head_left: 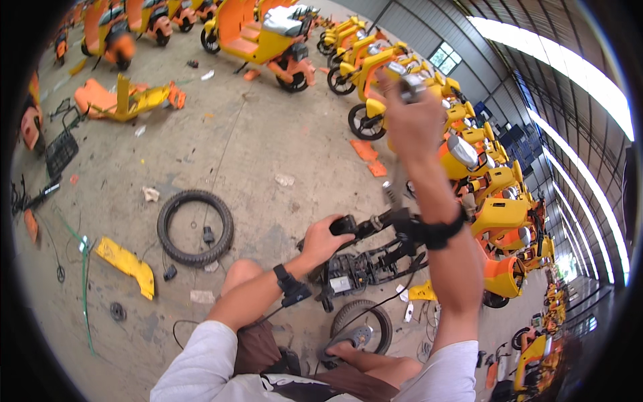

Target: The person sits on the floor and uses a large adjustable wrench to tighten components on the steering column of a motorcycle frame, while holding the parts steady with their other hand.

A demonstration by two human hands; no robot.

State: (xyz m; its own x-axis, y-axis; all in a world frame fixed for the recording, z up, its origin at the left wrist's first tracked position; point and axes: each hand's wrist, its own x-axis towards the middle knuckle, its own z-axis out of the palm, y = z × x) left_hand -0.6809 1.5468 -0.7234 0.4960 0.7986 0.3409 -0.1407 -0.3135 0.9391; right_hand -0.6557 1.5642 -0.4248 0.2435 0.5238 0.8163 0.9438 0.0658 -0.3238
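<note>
In front of me lies a stripped black scooter frame (365,268), with dark brackets and a light label on it. My left hand (325,240) is closed round a black end piece (344,225) of it, thumb along the near side. My right hand (416,124) is raised high over the far right side of the frame, fingers curled. A grey metallic thing (412,88) shows at its fist, too smeared by motion to name. Below that hand, a short grey metal piece (390,193) stands near the frame. Black straps with small devices circle both my wrists.
A loose tyre (195,228) lies on the floor at left, beside a yellow panel (126,266). A wheel (376,328) is by my foot. Cables and orange fragments (367,155) are scattered about. Rows of yellow and orange scooters (499,218) stand at right and far back.
</note>
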